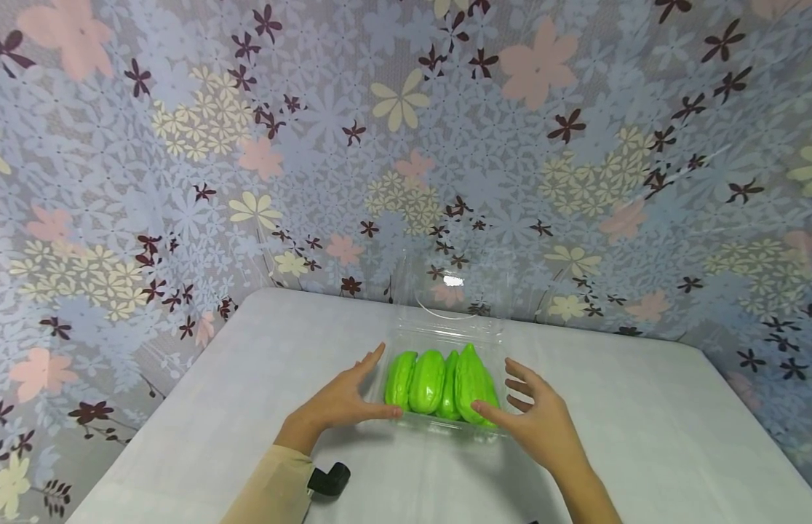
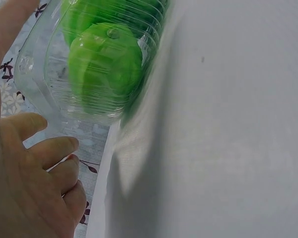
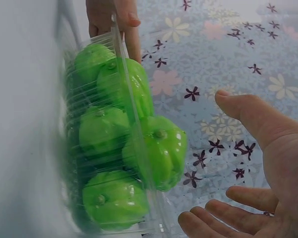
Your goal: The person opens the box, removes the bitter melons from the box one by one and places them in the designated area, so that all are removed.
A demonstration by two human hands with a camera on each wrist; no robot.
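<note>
A clear plastic clamshell box lies on the table, its lid raised at the back. Inside are several bright green, ribbed, gourd-like vegetables; in the right wrist view one sits higher than its neighbours and sticks out above the rim. My left hand is at the box's left side, thumb at the near left corner, fingers spread along that side. On the right, my right hand holds nothing; its fingers are spread beside the box, and its thumb overlaps the rightmost vegetable in the head view.
A white cloth covers the table. Right behind its far edge rises a wall with a floral pattern, and the raised lid stands in front of it. A black device sits at the left wrist beside a beige sleeve.
</note>
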